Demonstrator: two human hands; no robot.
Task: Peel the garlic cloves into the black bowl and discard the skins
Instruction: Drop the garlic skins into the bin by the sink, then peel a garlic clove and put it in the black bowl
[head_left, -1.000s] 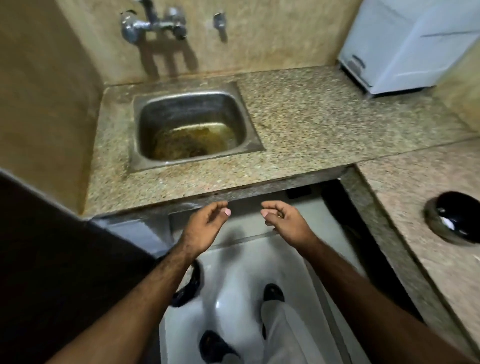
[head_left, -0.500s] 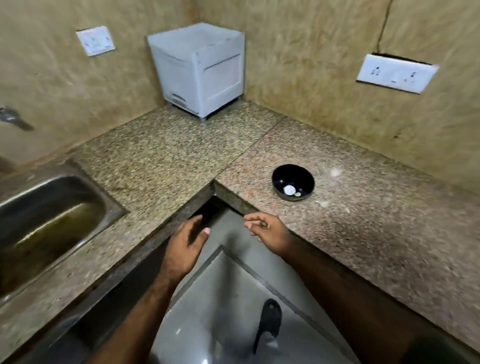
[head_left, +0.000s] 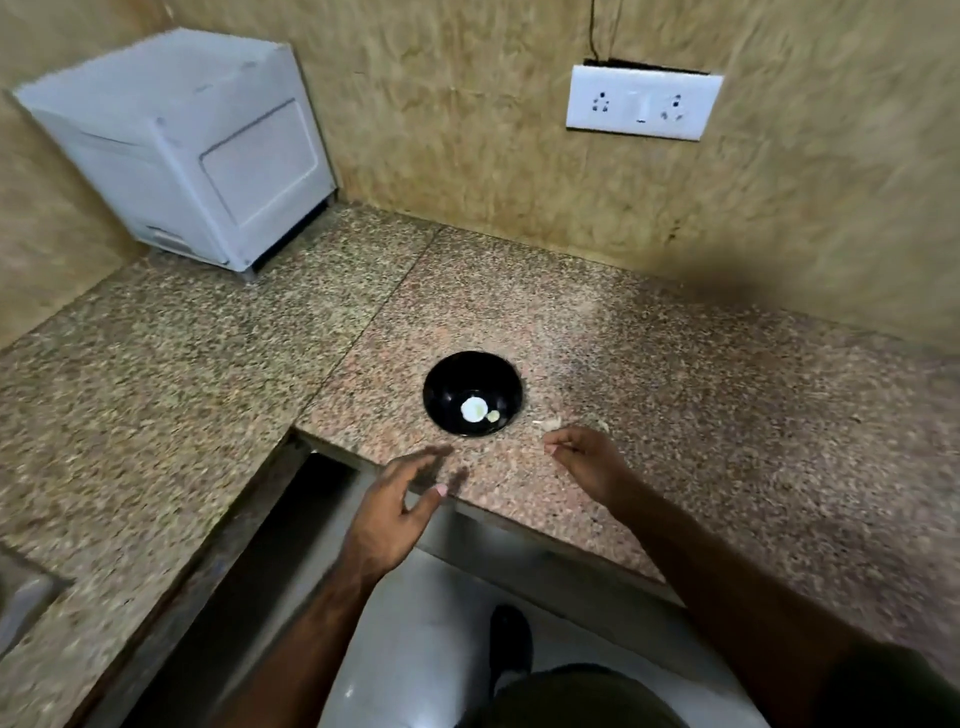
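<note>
Two hands now hang over the near edge of the granite tabletop (head_left: 675, 395); a second ago they were held out in front of the sink, and half a second ago they were short of the tabletop corner, so the person has turned from the sink to the bowl station. The black bowl (head_left: 471, 392) sits just ahead of both hands, between them, holding one pale peeled garlic clove (head_left: 474, 409) and a small fragment (head_left: 493, 414) beside it.

Left hand (head_left: 395, 504): fingers spread and relaxed, holding nothing, motion-blurred at the tips (reach under way). Right hand (head_left: 587, 460): fingers curled loosely inward; whether they pinch anything I cannot tell. Just beyond its fingertips lie pale garlic scraps (head_left: 551, 424), skins or an unpeeled clove, too small to say.

Judgement: skin disposal at the sink looks finished for one cycle; next is picking up the remaining pieces near the right hand.
</note>
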